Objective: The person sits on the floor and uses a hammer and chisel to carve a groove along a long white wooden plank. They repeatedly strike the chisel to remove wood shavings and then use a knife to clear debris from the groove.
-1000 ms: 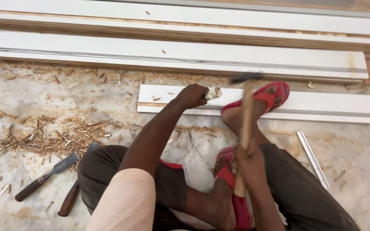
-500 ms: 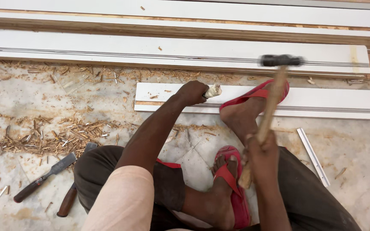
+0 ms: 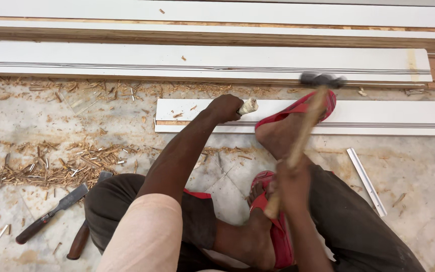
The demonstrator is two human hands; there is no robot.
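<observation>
Two hands mid-chiselling: left hand (image 3: 226, 107) grips a chisel (image 3: 248, 106) on the white board's (image 3: 378, 117) floor-side edge; right hand (image 3: 291, 173) clenches the raised hammer (image 3: 321, 80); a square strike comes next.

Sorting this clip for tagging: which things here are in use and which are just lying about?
In use:
left hand gripping a chisel handle
right hand raising a hammer
short white board, pinned by a sandalled foot

Lying about:
two chisels on the floor
wood shavings
long boards
thin white strip
</observation>
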